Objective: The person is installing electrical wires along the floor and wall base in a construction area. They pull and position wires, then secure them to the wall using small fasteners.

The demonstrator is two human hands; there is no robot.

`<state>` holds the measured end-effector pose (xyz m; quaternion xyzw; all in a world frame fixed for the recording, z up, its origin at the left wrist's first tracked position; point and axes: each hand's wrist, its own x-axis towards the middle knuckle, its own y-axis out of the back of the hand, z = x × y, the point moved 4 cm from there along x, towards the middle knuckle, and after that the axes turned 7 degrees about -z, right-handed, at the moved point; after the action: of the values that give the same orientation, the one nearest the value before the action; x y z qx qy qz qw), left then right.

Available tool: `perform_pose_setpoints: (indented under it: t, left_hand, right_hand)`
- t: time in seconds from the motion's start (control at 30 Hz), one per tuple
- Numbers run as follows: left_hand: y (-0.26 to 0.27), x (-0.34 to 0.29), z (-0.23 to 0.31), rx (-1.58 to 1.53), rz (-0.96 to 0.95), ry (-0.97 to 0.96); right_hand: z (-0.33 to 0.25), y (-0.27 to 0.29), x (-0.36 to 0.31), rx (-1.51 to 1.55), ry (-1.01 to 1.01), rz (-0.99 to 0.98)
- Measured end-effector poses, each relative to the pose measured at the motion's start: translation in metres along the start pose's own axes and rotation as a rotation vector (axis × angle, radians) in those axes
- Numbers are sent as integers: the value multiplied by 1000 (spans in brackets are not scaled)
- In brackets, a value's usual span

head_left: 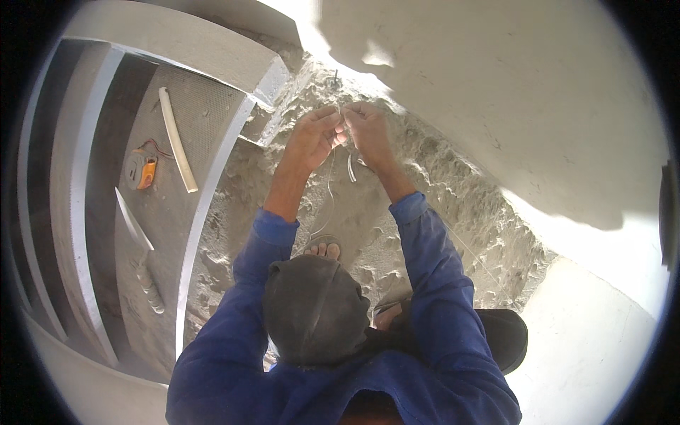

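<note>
My left hand [316, 136] and my right hand [368, 133] meet in front of me above the sandy ground, fingertips pinched close together. Between them they grip a thin pale string [331, 185], too fine to tell whether it is cord or wire. One length of it hangs from the fingers and curls down toward my foot. Just below the hands, a short white strip [351, 168] lies on the ground. Beyond the fingertips a small dark peg [336, 78] sticks up by the wall.
On the dusty stair tread [159, 234] at left lie a knife [133, 219], an orange-and-grey tape measure [140, 170] and a cream tube [177, 139]. White-edged steps [92, 198] rise further left. A pale wall [510, 92] borders the right. Rough sand [425, 163] covers the ground.
</note>
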<state>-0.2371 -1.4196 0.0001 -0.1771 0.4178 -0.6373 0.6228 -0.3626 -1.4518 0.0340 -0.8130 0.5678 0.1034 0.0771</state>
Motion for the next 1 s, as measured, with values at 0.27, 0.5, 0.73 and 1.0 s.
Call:
perform_pose_setpoints:
  t: [0.27, 0.5, 0.73, 1.0]
  left_hand:
    - [19, 9, -12, -152, -48, 40]
    - [23, 10, -8, -80, 9, 14]
    - [5, -5, 23, 616, 241, -62]
    - [-1, -10, 22, 699, 264, -72]
  right_hand:
    - [12, -6, 5, 112, 4, -71]
    - [19, -7, 8, 14, -22, -73]
    - [19, -5, 14, -406, -7, -45]
    - [30, -7, 9, -320, 22, 1]
